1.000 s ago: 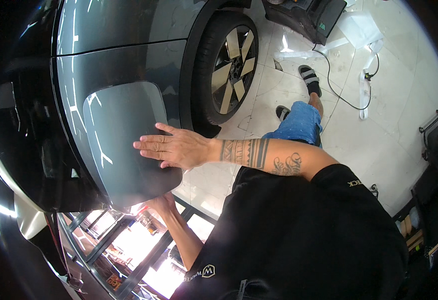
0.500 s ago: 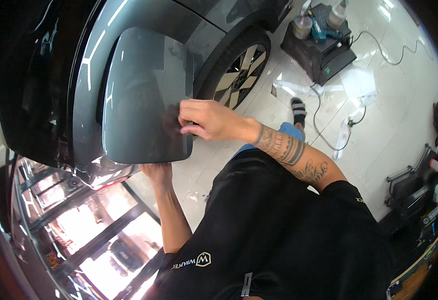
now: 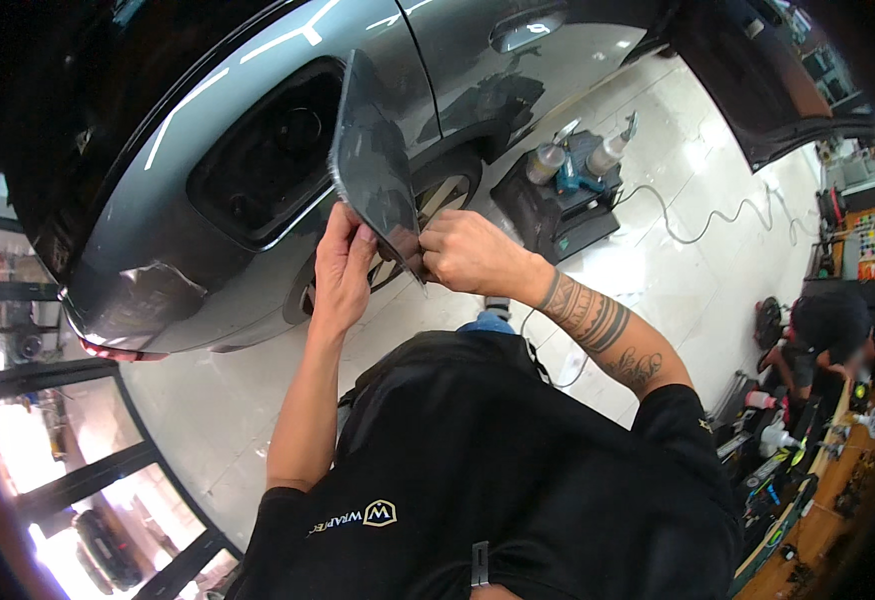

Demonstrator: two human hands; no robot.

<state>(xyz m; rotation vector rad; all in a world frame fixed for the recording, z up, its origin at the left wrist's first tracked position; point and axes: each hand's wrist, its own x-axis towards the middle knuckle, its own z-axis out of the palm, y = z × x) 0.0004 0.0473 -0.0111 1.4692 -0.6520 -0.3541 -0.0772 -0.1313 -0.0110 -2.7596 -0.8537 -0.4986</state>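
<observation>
An open grey flap (image 3: 373,150) stands out from the car's rear side panel, seen nearly edge-on. Beside it lies a dark recess (image 3: 258,170) with a round part inside. My left hand (image 3: 348,260) grips the flap's lower edge, thumb over it. My right hand (image 3: 463,250) is closed against the flap's lower outer corner, fingertips turned in and partly hidden; whether they pinch anything is unclear.
A wheel (image 3: 438,195) is behind the flap. A black stand (image 3: 568,230) holds spray bottles and a teal tool, with a cable on the tiled floor. Another person (image 3: 823,325) crouches by a cluttered bench (image 3: 838,460) at right. An open door (image 3: 748,110) is upper right.
The flap has swung from face-on to edge-on in view, exposing the recess. My left hand came out from beneath it to the edge; my right fingers went from flat to curled.
</observation>
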